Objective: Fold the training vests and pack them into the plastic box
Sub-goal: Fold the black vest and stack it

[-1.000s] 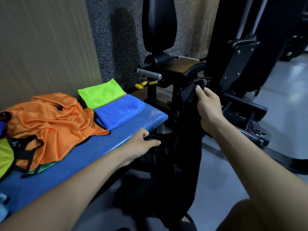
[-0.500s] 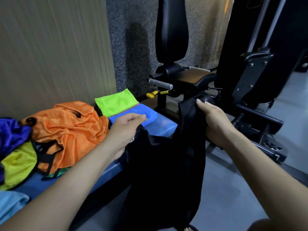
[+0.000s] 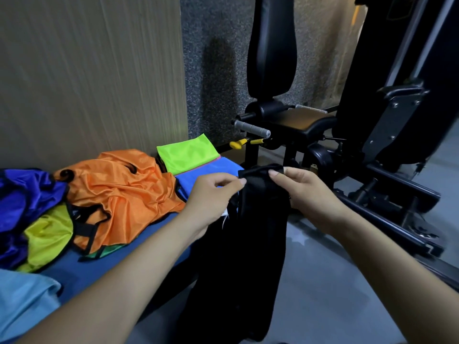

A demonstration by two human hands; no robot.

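A black vest (image 3: 250, 244) hangs down in front of me off the end of the blue bench (image 3: 104, 269). My right hand (image 3: 305, 192) grips its top edge. My left hand (image 3: 213, 197) pinches the same top edge just to the left, so the two hands are close together. On the bench lie a folded green vest (image 3: 186, 155) and a folded blue vest (image 3: 211, 172). Left of them is a loose heap: an orange vest (image 3: 119, 192), a yellow vest (image 3: 47, 234) and a purple vest (image 3: 22, 197). No plastic box is in view.
A light blue cloth (image 3: 22, 301) lies at the bench's near left corner. A black gym machine (image 3: 310, 125) with a padded seat and grey handle stands right behind the bench end. A wooden wall panel (image 3: 87, 78) backs the bench. Grey floor (image 3: 335, 294) stretches to the right.
My left hand rose from the lower part of the black vest up to its top edge, beside my right hand. The vest now hangs doubled and narrower. My view shifted left.
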